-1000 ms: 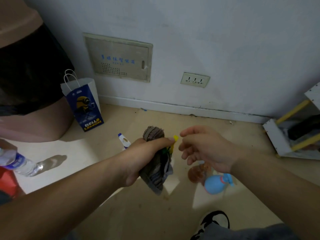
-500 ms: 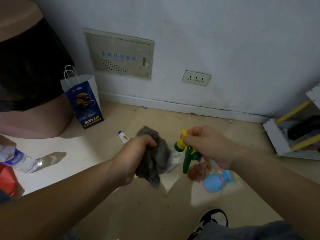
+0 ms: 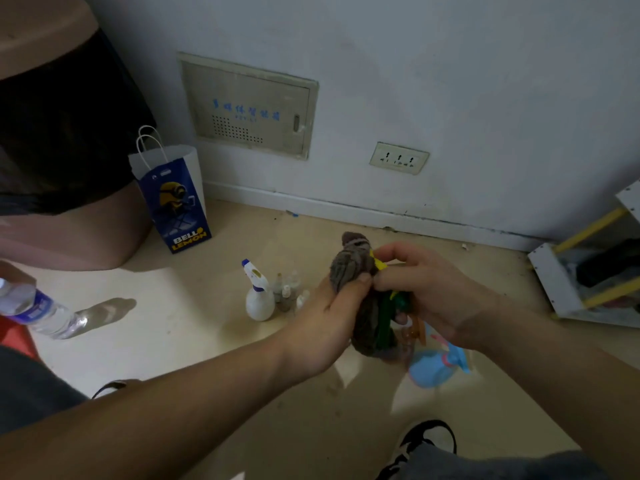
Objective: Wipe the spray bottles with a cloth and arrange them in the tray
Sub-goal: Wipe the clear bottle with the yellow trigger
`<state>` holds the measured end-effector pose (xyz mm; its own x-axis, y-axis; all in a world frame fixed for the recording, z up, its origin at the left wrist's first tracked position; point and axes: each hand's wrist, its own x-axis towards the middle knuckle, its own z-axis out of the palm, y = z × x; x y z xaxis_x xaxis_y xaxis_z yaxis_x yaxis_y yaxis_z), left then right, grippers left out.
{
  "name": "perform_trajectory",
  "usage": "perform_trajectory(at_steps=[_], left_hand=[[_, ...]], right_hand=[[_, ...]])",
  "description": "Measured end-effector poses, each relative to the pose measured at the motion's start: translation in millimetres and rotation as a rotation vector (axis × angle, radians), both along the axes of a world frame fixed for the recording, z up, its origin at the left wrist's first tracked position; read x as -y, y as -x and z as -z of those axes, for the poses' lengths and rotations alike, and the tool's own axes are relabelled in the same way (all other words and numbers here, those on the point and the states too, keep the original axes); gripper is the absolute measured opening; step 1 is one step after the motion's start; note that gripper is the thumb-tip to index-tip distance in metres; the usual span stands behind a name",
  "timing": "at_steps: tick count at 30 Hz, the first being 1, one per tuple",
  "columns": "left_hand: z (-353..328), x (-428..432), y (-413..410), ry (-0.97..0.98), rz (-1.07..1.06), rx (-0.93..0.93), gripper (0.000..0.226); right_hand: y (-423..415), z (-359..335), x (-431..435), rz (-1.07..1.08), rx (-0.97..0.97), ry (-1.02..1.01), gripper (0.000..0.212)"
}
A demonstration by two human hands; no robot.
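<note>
Hidden / unclear:
- Green spray bottle point(image 3: 383, 323), centre of frame, is mostly covered. Only a green strip and a yellow tip at the top show between the cloth point(image 3: 355, 268) and the right hand point(image 3: 436, 296). Body shape cannot be made out.
- Left hand point(image 3: 329, 320): its fingers are behind the cloth, so only the thumb and the back of the hand are visible.
- Amber bottle point(image 3: 414, 332) sits just below the right hand, largely blocked and blurred.
- Blue spray bottle point(image 3: 436, 367) lies on the floor point(image 3: 207, 341) under the right wrist, its upper part partly covered.
- Small bottles point(image 3: 289, 292) stand clustered just right of the white spray bottle point(image 3: 258, 296). They are too dim to count.
- Water bottle point(image 3: 34, 306) is cut off by the left edge, the rack point(image 3: 561, 282) by the right edge, and the shoe point(image 3: 426, 441) partly by a trouser leg at the bottom.

Hand pose:
- Both forearms enter from the bottom and meet at centre frame, above the floor.
- The left hand grips the bunched grey-brown cloth, with the thumb pressed on its front. The cloth is wrapped against the green spray bottle.
- The right hand is curled round the bottle's upper part, with thumb and forefinger at the yellow tip. It touches the left thumb.

Background: paper bag point(image 3: 173, 199) stands at the wall, left of centre.
</note>
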<state>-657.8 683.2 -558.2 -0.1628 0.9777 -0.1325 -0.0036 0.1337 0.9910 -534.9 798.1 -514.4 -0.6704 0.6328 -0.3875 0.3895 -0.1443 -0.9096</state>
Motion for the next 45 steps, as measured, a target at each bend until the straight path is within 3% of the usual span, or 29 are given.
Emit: perform_trajectory(at_steps=[2, 5, 8, 10, 15, 19, 22, 25, 27, 32, 40, 45], left_hand=[[7.3, -1.2, 6.1, -0.043, -0.047, -0.182, 0.033], [16.2, -7.5, 18.9, 0.044, -0.149, -0.344, 0.039], [14.8, -11.1, 29.7, 0.285, -0.266, 0.001, 0.034], [2.5, -14.8, 28.5, 0.295, -0.32, 0.112, 0.033], [-18.1, -11.0, -3.2, 0.195, -0.123, 0.0, 0.037], [-6.2, -5.6, -14.6, 0.104, -0.053, -0.202, 0.018], [-9.9, 2.8, -17.9, 0.05, 0.043, -0.232, 0.021], [-20.0, 12.3, -13.6, 0.063, 0.097, -0.161, 0.028], [-24.4, 12.8, -7.6, 0.139, -0.013, -0.031, 0.042], [-15.8, 4.9, 0.1, 0.417, -0.247, 0.1, 0.023], [31.6, -14.5, -19.5, 0.562, -0.067, -0.062, 0.032], [59.7, -28.1, -30.6, 0.665, 0.06, -0.121, 0.03]], right_hand=[[1.8, -2.1, 1.7, 0.041, -0.019, 0.028, 0.019], [1.8, -5.9, -1.5, 0.085, -0.048, 0.189, 0.016], [1.1, -6.0, -6.1, 0.05, -0.026, 0.338, 0.018], [1.9, -2.3, -8.0, 0.066, 0.013, 0.362, 0.02], [7.0, 15.8, -5.7, 0.07, 0.109, 0.332, 0.029], [5.7, 23.3, -6.0, 0.146, 0.136, 0.347, 0.019], [-0.8, 27.7, -13.4, 0.232, 0.109, 0.39, 0.028], [-11.4, 29.4, -15.1, 0.225, 0.139, 0.305, 0.029], [-17.0, 29.5, -13.1, 0.272, 0.149, 0.183, 0.026], [-37.0, 28.1, -1.9, 0.398, 0.201, 0.011, 0.038], [-94.6, 60.1, 2.7, 0.389, 0.522, -0.136, 0.031], [-109.6, 124.6, 5.4, 0.266, 0.532, -0.18, 0.018]])
